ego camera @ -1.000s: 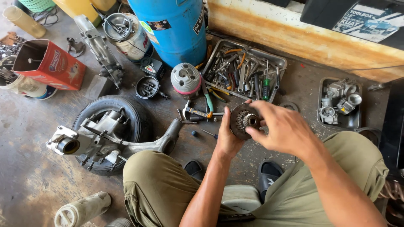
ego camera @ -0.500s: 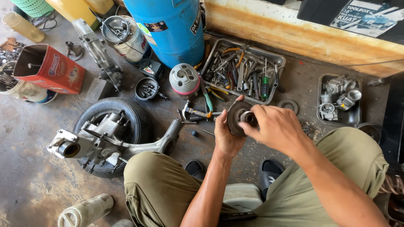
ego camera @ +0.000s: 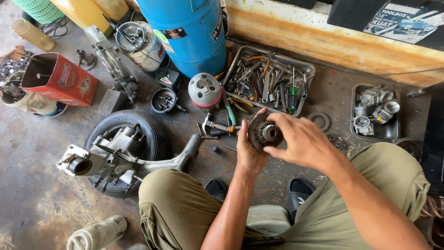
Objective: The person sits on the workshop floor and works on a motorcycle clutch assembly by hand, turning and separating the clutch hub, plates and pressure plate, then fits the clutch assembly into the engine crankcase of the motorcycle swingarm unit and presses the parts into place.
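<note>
At frame centre we see the round gear part (ego camera: 264, 133) between the left hand (ego camera: 249, 150) and right hand (ego camera: 303, 141). Above it sits the tool tray (ego camera: 305, 69), the barrel (ego camera: 189, 32) at upper middle, the tyre (ego camera: 155, 125) at lower left, and 1 parts tray (ego camera: 358, 88) at right.

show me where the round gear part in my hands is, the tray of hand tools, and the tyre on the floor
round gear part (ego camera: 264, 133), head view, on its toothed centre hub.
tray of hand tools (ego camera: 309, 70), head view, on the right rim of the metal tray.
tyre (ego camera: 152, 126), head view, on the bare upper right of the black rubber tread.
</note>
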